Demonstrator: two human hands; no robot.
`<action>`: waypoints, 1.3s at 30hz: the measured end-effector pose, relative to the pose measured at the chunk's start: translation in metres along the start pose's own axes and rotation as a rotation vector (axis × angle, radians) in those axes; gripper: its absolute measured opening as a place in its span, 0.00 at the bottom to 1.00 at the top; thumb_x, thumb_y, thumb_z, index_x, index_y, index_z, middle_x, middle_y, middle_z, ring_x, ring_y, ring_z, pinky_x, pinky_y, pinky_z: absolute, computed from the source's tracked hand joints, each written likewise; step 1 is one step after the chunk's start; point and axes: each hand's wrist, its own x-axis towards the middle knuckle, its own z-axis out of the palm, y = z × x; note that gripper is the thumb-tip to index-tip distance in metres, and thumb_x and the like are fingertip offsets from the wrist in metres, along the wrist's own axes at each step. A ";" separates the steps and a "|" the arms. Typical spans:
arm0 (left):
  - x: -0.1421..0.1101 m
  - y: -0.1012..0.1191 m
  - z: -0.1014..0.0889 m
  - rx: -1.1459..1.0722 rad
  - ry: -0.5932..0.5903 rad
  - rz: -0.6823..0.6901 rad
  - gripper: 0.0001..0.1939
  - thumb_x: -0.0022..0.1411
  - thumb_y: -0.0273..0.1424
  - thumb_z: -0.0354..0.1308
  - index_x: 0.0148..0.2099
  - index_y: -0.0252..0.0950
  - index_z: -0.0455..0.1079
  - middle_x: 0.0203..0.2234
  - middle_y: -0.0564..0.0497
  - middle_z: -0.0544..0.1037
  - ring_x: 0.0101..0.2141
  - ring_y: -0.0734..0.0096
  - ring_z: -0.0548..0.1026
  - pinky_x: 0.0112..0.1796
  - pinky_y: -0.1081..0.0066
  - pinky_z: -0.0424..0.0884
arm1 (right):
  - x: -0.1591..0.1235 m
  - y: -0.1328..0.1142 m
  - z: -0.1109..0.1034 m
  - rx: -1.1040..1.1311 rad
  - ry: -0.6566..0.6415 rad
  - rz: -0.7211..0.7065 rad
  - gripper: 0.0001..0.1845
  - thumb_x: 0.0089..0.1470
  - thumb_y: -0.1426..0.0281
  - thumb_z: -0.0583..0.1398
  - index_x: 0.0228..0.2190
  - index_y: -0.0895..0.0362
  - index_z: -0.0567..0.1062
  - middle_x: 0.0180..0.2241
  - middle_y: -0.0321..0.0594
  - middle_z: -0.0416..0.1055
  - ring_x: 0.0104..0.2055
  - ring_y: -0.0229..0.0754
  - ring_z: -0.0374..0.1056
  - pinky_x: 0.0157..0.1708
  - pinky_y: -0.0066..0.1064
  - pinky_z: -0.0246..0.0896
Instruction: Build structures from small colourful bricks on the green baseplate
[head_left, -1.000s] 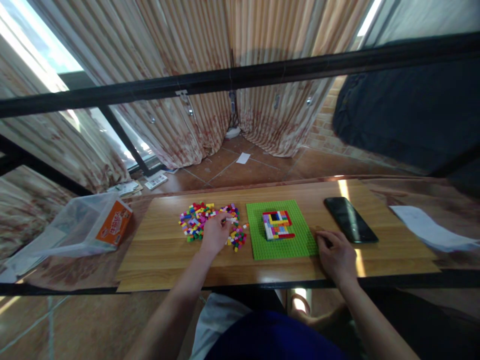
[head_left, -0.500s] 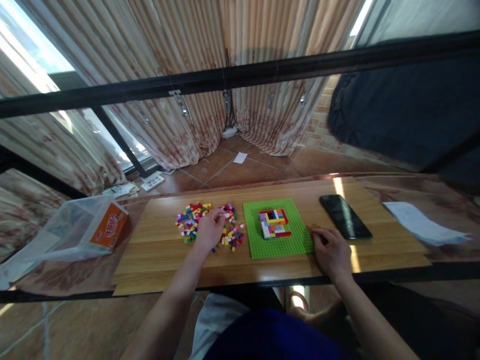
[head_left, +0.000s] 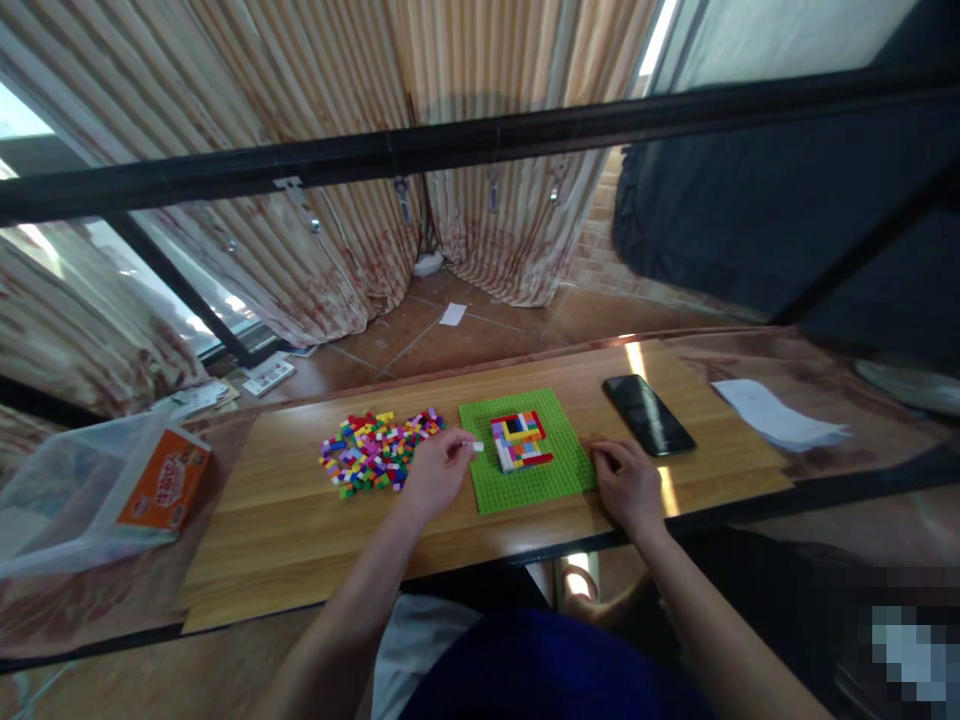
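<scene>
Between the thumb and fingers of my left hand is a small white toy brick, held over the left edge of the green baseplate. On that plate stands a low, many-coloured brick build with red, yellow, orange, white and lilac pieces and an opening at its back. My right hand rests with curled fingers at the plate's right edge; whether anything is in it is hidden. A pile of loose bricks lies left of the plate, partly behind my left hand.
A black phone lies right of the plate on the wooden board. Farther right are white papers. At the far left stands a clear plastic bin with an orange label. A dark metal rail crosses beyond the board.
My left hand has moved right, from over the loose bricks to the baseplate's left edge, carrying the white brick. My right hand stays by the plate. The whole view has shifted.
</scene>
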 end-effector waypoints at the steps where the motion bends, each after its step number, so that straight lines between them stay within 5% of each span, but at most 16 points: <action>1: 0.001 0.004 0.004 -0.024 -0.010 -0.009 0.08 0.59 0.30 0.52 0.35 0.36 0.73 0.26 0.51 0.78 0.29 0.70 0.76 0.32 0.72 0.70 | 0.000 0.000 0.000 0.005 -0.001 0.002 0.14 0.56 0.65 0.54 0.32 0.56 0.79 0.36 0.45 0.75 0.38 0.46 0.70 0.39 0.37 0.64; 8: 0.007 0.011 0.036 -0.122 -0.035 -0.005 0.09 0.60 0.32 0.53 0.34 0.36 0.73 0.25 0.52 0.78 0.25 0.72 0.75 0.28 0.73 0.69 | 0.001 -0.002 0.000 0.031 -0.004 0.017 0.13 0.55 0.66 0.55 0.31 0.56 0.79 0.35 0.45 0.75 0.37 0.46 0.70 0.37 0.36 0.65; 14: 0.015 0.020 0.055 0.031 0.034 0.018 0.12 0.62 0.34 0.52 0.34 0.36 0.75 0.24 0.52 0.78 0.26 0.71 0.74 0.29 0.72 0.66 | 0.001 -0.005 -0.001 0.027 -0.006 0.029 0.13 0.55 0.67 0.55 0.31 0.56 0.79 0.36 0.45 0.75 0.37 0.45 0.71 0.37 0.36 0.65; 29: 0.012 0.033 0.073 0.530 0.172 0.121 0.14 0.69 0.33 0.48 0.37 0.36 0.74 0.32 0.49 0.79 0.35 0.68 0.75 0.35 0.71 0.64 | 0.001 -0.003 0.000 0.047 0.003 0.014 0.12 0.54 0.68 0.55 0.30 0.58 0.79 0.35 0.45 0.74 0.36 0.44 0.71 0.37 0.35 0.65; 39: 0.007 0.020 0.072 0.755 0.073 0.239 0.13 0.70 0.33 0.46 0.42 0.37 0.72 0.35 0.48 0.76 0.37 0.68 0.73 0.35 0.71 0.65 | 0.001 -0.002 0.001 0.048 0.007 0.014 0.12 0.55 0.68 0.55 0.31 0.57 0.79 0.35 0.44 0.74 0.37 0.44 0.71 0.38 0.35 0.65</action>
